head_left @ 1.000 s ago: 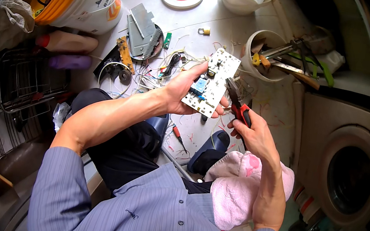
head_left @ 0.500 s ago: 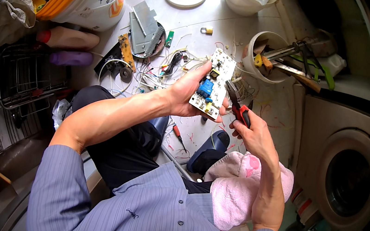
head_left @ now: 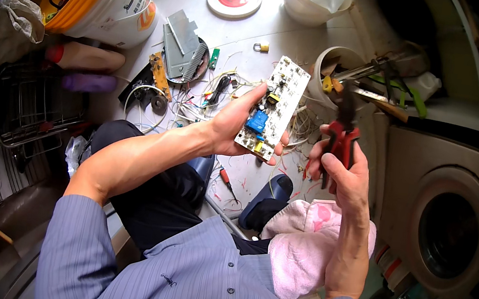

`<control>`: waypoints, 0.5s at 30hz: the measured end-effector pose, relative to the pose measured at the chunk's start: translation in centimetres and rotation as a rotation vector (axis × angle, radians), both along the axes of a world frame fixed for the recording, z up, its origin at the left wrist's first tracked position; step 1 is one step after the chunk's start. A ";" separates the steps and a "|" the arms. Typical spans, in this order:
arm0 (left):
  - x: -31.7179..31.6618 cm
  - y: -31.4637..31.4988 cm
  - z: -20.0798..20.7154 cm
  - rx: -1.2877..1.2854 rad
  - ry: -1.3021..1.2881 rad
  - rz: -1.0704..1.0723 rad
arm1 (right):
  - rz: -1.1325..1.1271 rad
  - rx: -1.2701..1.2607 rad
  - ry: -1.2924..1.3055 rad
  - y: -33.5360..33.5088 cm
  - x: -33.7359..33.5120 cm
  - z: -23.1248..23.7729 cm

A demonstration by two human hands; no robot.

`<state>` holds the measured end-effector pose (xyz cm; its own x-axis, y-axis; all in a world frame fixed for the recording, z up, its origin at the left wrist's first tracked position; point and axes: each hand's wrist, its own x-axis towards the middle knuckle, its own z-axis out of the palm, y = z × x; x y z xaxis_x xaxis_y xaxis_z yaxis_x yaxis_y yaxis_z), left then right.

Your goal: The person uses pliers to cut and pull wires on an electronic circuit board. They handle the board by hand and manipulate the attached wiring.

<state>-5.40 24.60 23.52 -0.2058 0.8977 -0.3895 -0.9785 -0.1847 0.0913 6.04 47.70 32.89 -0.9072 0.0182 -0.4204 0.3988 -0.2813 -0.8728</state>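
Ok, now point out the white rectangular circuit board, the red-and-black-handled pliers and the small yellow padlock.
White rectangular circuit board (head_left: pixel 276 109): head view, middle of its component-bearing face.
Red-and-black-handled pliers (head_left: pixel 348 141): head view, on a red handle.
Small yellow padlock (head_left: pixel 264 48): head view, on its body.

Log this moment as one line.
left hand: holds circuit board | right hand: holds red-handled pliers, not touching board | floor: loose wires, padlock, screwdriver

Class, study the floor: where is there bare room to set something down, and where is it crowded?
Bare floor shows between the padlock and upper white tub, and between the yellow-and-white bucket and white disc. Loose wires crowd the area between the grey plates and circuit board.
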 end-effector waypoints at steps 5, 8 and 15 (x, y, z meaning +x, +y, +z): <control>0.2 0.3 0.7 0.038 0.004 -0.007 | 0.068 -0.004 -0.166 -0.3 0.7 -2.5; 0.5 0.3 0.7 -0.017 0.004 -0.004 | 0.124 0.228 -0.131 -0.2 0.9 -3.6; 0.7 -0.3 -0.1 -0.035 0.046 -0.022 | 0.250 1.115 0.230 0.3 0.6 -3.2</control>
